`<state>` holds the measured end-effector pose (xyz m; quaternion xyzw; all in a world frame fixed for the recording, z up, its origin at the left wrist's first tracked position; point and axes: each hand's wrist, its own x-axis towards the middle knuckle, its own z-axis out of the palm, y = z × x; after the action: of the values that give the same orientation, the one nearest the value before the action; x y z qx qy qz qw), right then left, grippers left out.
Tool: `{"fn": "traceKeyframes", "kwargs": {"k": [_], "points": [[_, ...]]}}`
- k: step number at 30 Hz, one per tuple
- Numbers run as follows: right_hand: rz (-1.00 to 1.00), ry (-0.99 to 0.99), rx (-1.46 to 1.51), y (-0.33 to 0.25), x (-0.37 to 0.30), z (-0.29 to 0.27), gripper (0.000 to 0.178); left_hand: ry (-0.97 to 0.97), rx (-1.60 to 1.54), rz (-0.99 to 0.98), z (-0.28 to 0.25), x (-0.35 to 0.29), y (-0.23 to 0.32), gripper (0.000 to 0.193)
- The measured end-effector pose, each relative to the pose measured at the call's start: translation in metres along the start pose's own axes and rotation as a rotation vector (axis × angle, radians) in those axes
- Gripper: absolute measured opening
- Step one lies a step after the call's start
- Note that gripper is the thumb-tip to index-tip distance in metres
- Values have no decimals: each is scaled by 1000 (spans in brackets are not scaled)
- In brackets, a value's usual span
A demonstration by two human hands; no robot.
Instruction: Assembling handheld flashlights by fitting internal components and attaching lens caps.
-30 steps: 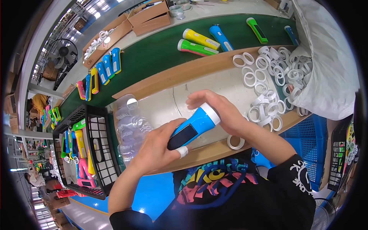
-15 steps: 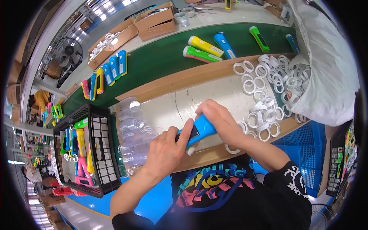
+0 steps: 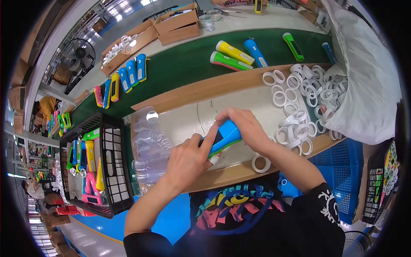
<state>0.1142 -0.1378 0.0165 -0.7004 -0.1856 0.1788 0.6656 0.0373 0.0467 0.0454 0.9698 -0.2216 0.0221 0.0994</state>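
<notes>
A blue flashlight with a dark panel and a green edge [image 3: 227, 133] is held at a slant between my two hands over a shallow cardboard tray [image 3: 180, 95]. My left hand [image 3: 185, 160] is closed round its lower end, forefinger stretched along the panel. Curled over the wide head end is my right hand [image 3: 246, 126], whose fingers partly hide that end. A small white piece [image 3: 214, 159] shows under the left fingers; what it belongs to, I cannot tell. Clear plastic discs [image 3: 150, 143] lie in rows at the tray's left, and many loose white rings [image 3: 294, 128] at its right.
A black crate [image 3: 113, 171] of coloured flashlights stands at the left. Several more flashlights [image 3: 233, 52] lie on the green belt [image 3: 180, 64] beyond the tray. A large white sack [image 3: 364, 81] rises at the right, above a blue mesh basket [image 3: 338, 171]. Open cardboard boxes [image 3: 177, 28] sit farther back.
The flashlight has turned slightly in my hands, lying flatter and showing more of its blue side. Both hands keep their hold. The whole view has shifted a little.
</notes>
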Motion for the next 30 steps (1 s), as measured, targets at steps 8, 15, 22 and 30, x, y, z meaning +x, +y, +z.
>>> {"fn": "traceKeyframes", "kwargs": {"k": [8,15,22,30], "points": [[-85,48,704,22,-21,0,43,-34,-1114,-304,34,-13,13,52],[-21,50,951,26,-30,23,36,-343,-2464,-422,66,-21,36,64],[150,303,608,19,-20,10,34,25,-1403,-459,62,-13,17,58],[-124,-13,-1201,14,-64,-17,36,168,-738,-466,68,71,-119,55]]}}
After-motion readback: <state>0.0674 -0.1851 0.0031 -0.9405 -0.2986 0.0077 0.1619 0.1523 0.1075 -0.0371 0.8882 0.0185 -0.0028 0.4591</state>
